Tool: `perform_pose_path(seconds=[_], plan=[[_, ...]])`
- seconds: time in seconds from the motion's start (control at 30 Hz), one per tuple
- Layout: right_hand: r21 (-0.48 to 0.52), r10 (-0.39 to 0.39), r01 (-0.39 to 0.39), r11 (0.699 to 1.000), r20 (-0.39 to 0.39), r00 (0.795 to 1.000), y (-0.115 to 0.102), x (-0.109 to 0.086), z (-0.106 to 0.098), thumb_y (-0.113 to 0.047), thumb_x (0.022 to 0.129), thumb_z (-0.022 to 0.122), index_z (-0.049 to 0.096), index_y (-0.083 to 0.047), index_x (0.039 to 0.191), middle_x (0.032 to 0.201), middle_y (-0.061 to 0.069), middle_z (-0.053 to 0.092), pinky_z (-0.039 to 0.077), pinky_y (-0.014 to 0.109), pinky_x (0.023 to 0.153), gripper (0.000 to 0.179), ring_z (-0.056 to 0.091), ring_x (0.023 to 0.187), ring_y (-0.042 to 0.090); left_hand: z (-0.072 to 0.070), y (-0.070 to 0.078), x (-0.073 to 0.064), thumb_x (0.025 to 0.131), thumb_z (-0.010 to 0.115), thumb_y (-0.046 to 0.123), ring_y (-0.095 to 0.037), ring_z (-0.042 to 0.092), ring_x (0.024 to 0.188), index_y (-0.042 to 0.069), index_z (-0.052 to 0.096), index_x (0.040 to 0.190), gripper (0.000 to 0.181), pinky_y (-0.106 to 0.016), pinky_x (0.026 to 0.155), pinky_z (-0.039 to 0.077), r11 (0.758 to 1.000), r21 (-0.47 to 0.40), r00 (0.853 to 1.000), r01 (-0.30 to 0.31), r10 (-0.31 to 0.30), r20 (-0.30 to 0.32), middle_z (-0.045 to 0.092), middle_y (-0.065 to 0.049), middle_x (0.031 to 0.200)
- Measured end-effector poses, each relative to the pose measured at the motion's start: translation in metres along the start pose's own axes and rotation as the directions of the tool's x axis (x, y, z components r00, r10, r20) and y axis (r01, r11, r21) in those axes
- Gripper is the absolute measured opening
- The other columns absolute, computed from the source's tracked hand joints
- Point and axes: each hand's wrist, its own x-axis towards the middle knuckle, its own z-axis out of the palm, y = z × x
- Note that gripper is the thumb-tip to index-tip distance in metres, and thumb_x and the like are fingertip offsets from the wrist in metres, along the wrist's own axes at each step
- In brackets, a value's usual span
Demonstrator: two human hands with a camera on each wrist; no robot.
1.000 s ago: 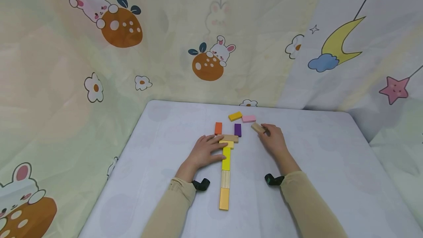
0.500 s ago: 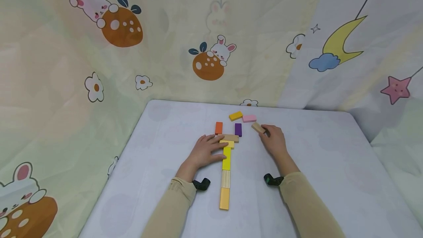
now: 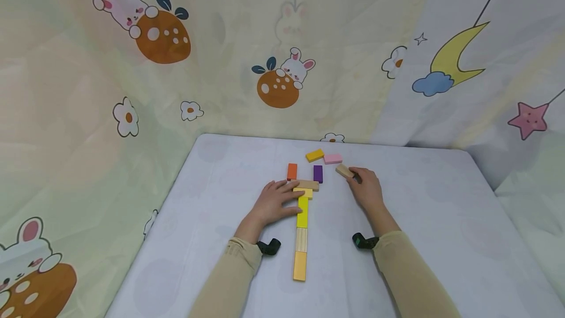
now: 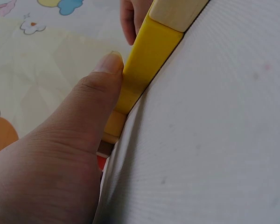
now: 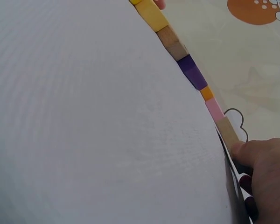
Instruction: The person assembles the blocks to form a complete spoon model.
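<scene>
My right hand [image 3: 366, 190] pinches the near end of a plain wooden block [image 3: 343, 170], which lies slanted on the table; its thumb shows on that block in the right wrist view. My left hand [image 3: 273, 202] spreads its fingers over a row of flat blocks. Its thumb touches the side of a bright yellow block [image 4: 151, 51]. Other fingertips rest on a pale yellow block [image 3: 309, 194] and a tan crosswise block [image 3: 311, 185], partly hiding both. Beyond the crosswise block, an orange-red block [image 3: 292, 171] and a purple block [image 3: 318, 173] stand apart from each other.
A golden yellow block [image 3: 315, 155] and a pink block [image 3: 333, 159] form a curve toward the right hand's block. Below the bright yellow one, a striped wooden block [image 3: 301, 239] and a light orange block [image 3: 299, 266] continue the row. A printed cloth wall rises behind the white table [image 3: 212, 175].
</scene>
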Motion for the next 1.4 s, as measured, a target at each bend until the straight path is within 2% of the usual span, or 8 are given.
perform_pose_path(seconds=[0.5, 0.67, 0.87, 1.23, 1.4], plan=[[0.06, 0.04, -0.042, 0.997, 0.023, 0.999, -0.008, 0.001, -0.007, -0.024, 0.098, 0.061, 0.058, -0.011, 0.136, 0.136, 0.017, 0.058, 0.041, 0.056, 0.107, 0.041, 0.05, 0.127, 0.038, 0.0, 0.0, 0.0, 0.09, 0.047, 0.073, -0.022, 0.031, 0.148, 0.049, 0.043, 0.144, 0.06, -0.053, 0.124, 0.018, 1.0, 0.003, 1.0, -0.003, 0.003, -0.006, 0.028, 0.02, 0.161], [0.072, 0.023, -0.026, 0.997, 0.051, 0.998, -0.018, 0.006, -0.009, -0.022, 0.099, 0.06, 0.059, -0.012, 0.136, 0.131, 0.015, 0.061, 0.048, 0.048, 0.091, 0.038, 0.055, 0.11, 0.031, -0.001, 0.0, 0.0, 0.09, 0.048, 0.072, -0.022, 0.031, 0.148, 0.049, 0.043, 0.145, 0.06, -0.053, 0.124, 0.018, 1.0, 0.001, 1.0, 0.0, 0.0, -0.005, 0.027, 0.021, 0.161], [0.052, -0.005, 0.0, 0.999, 0.099, 0.995, -0.037, 0.011, -0.011, -0.021, 0.098, 0.062, 0.06, -0.016, 0.136, 0.124, 0.011, 0.063, 0.042, 0.034, 0.073, 0.038, 0.052, 0.093, 0.024, -0.002, 0.001, 0.0, 0.09, 0.048, 0.072, -0.022, 0.031, 0.148, 0.048, 0.043, 0.144, 0.06, -0.053, 0.124, 0.018, 1.0, 0.002, 1.0, -0.001, 0.001, -0.003, 0.027, 0.02, 0.161], [0.045, 0.029, -0.041, 0.998, 0.24, 0.97, -0.071, 0.019, -0.002, -0.03, 0.098, 0.062, 0.058, -0.026, 0.138, 0.117, 0.002, 0.062, 0.046, 0.03, 0.071, 0.04, 0.051, 0.092, 0.023, -0.001, 0.0, -0.001, 0.09, 0.046, 0.073, -0.023, 0.031, 0.148, 0.047, 0.045, 0.144, 0.06, -0.053, 0.123, 0.02, 1.0, 0.012, 1.0, -0.007, 0.007, -0.003, 0.027, 0.02, 0.161], [0.03, 0.007, -0.017, 0.999, 0.295, 0.956, -0.08, 0.022, 0.005, -0.031, 0.098, 0.062, 0.06, -0.027, 0.136, 0.127, 0.002, 0.062, 0.048, 0.032, 0.078, 0.038, 0.052, 0.096, 0.024, -0.001, 0.0, -0.001, 0.09, 0.044, 0.074, -0.024, 0.032, 0.148, 0.047, 0.045, 0.144, 0.06, -0.054, 0.122, 0.02, 1.0, 0.012, 1.0, -0.011, 0.012, -0.007, 0.028, 0.019, 0.161]])
